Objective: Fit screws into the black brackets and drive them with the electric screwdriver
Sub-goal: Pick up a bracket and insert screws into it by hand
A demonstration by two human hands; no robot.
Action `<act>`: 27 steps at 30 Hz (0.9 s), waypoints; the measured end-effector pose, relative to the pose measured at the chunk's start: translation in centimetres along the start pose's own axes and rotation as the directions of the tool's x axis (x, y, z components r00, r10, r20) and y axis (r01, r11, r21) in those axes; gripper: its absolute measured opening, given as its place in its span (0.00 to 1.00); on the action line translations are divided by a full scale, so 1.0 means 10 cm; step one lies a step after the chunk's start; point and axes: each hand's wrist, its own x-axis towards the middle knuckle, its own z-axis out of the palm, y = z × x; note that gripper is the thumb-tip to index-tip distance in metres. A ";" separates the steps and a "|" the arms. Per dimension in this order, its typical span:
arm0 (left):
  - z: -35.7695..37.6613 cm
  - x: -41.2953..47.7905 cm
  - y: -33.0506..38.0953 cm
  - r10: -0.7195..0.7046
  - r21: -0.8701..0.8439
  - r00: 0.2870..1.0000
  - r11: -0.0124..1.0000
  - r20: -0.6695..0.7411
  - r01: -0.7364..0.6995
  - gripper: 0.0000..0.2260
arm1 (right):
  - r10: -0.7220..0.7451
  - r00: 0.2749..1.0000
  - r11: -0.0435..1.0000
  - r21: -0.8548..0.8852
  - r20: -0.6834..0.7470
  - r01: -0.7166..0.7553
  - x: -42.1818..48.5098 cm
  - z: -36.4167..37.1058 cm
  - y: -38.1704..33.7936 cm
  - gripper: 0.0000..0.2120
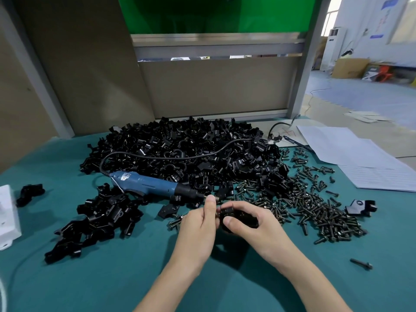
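The right hand (pixel 258 226) grips a black bracket (pixel 239 218), with the thumb across its front and the fingers curled behind. The left hand (pixel 198 228) pinches what looks like a screw (pixel 217 200) at the bracket's left end, though it is blurred. The electric screwdriver (pixel 148 184) lies on the green table (pixel 112 278), its tip just beyond the left thumb.

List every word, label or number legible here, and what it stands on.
Sticker on the screwdriver: printed marks, too blurred to read.
Papers: faint print, too small to read.
Wall posters: blurred, unreadable.
No text can be read anywhere.
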 end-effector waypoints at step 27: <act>-0.13 0.00 0.21 0.303 0.581 0.947 0.792 -0.107 -0.188 0.21 | 0.194 0.965 0.808 0.587 -0.179 -0.053 0.07 -0.12 -0.07 0.20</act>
